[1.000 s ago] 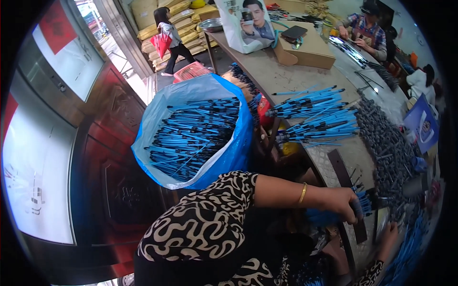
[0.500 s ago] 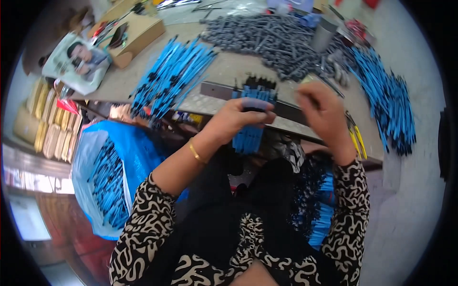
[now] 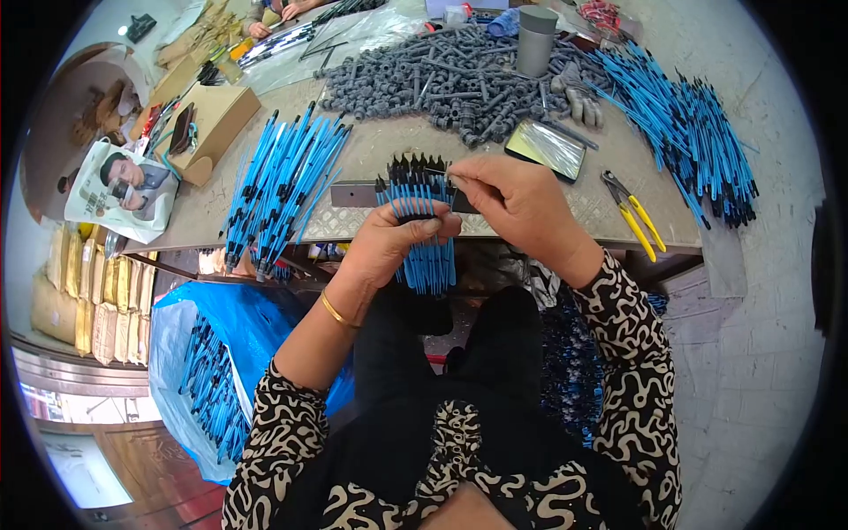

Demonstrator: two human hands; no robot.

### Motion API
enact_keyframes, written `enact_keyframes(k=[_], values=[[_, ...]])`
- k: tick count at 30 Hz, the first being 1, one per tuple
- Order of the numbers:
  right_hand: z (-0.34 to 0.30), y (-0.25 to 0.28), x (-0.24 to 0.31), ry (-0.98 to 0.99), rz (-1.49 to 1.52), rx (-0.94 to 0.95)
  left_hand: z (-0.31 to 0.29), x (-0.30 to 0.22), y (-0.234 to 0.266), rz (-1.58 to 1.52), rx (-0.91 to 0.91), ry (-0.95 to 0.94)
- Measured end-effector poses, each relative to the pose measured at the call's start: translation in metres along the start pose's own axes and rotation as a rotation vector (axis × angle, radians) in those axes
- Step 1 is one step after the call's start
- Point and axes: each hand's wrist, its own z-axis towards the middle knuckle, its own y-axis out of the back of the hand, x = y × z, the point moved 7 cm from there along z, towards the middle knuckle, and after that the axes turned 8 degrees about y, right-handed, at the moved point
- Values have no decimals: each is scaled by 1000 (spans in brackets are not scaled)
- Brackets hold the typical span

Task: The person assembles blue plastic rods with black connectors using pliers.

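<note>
My left hand [image 3: 399, 231] is closed around a bundle of thin blue rods [image 3: 430, 269] with black tips, held upright over the table's front edge. The black tips stand up in a row above my fingers. My right hand [image 3: 526, 205] pinches at the right end of that row; what lies between its thumb and forefinger is too small to make out. Behind the bundle a dark metal bar [image 3: 352, 194] lies along the table edge. To the right of my right hand are yellow-handled pliers [image 3: 638, 221].
Loose blue rods lie at left [image 3: 284, 181] and at right [image 3: 693, 132]. Behind are a heap of grey plastic parts [image 3: 424, 79], a grey cylinder [image 3: 535, 44], a grey glove [image 3: 579, 95] and a film-covered tray [image 3: 549, 148]. A blue bag [image 3: 265, 327] of rods stands below left. Another person's hand [image 3: 259, 30] shows far back.
My right hand has come left and down to the tips of the bundle. My left hand still grips the bundle. The whole view has shifted, and the tray and pliers now show fully.
</note>
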Motion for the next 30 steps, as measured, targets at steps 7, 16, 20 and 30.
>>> enact_keyframes(k=[7, 16, 20, 30], values=[[1, 2, 2, 33, -19, -6, 1, 2, 2, 33, 4, 0], [-4, -5, -19, -250, 364, 14, 1, 5, 2, 53, -18, 21], [-2, -8, -20, -218, 408, 50, 1, 5, 0, 110, 3, 28], [-2, -17, -21, -255, 519, 107, -1, 8, -3, 142, 82, 43]])
